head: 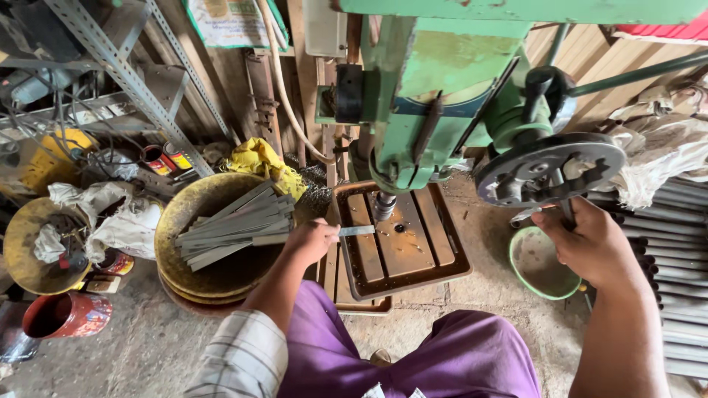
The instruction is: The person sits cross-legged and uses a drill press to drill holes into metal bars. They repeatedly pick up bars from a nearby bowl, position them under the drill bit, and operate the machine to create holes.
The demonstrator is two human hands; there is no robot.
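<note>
Left hand (pixel 311 239) grip is pinching a flat grey metal strip (pixel 357 231) under the green drill press (pixel 435 96); right hand (pixel 590 247) grip is closing around the dark feed handle (pixel 566 210); a green-edged paper sign (pixel 225 22) is hanging on the wall behind.

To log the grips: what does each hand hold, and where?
Left hand holds a flat metal strip by its near end; right hand grips the drill press feed handle.

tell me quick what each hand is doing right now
Left hand: closed on a flat metal strip under the drill bit.
Right hand: closed on the feed handle of the drill press.
</note>
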